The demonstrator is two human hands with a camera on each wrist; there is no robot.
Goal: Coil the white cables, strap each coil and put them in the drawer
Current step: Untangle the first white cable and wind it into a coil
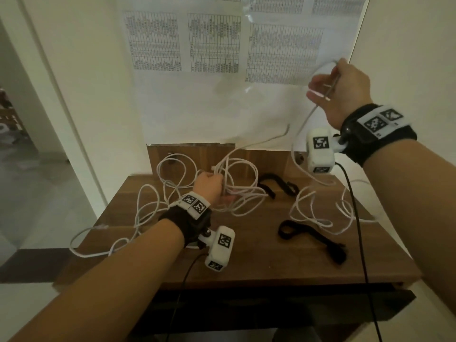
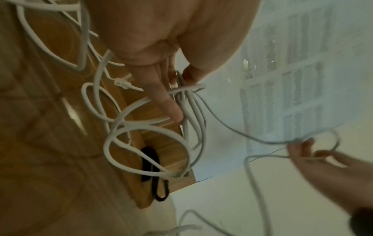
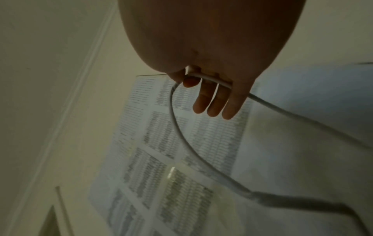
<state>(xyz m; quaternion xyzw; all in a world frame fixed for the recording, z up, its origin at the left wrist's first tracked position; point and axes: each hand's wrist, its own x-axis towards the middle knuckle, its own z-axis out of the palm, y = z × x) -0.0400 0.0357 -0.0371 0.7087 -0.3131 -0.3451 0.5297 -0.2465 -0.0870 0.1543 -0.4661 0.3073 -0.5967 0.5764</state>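
Left hand (image 1: 208,186): fist closed round gathered loops of white cable (image 1: 243,193), low over the wooden table (image 1: 259,257).
Cable: looks light, limp, tangle-prone; best held at the bundled loops.
Right hand (image 1: 341,95): pinches one strand, raised above the table.

Bare forearms wear black wrist straps (image 1: 375,134) with white checkered marker tags, white camera housings (image 1: 320,150) and black leads.
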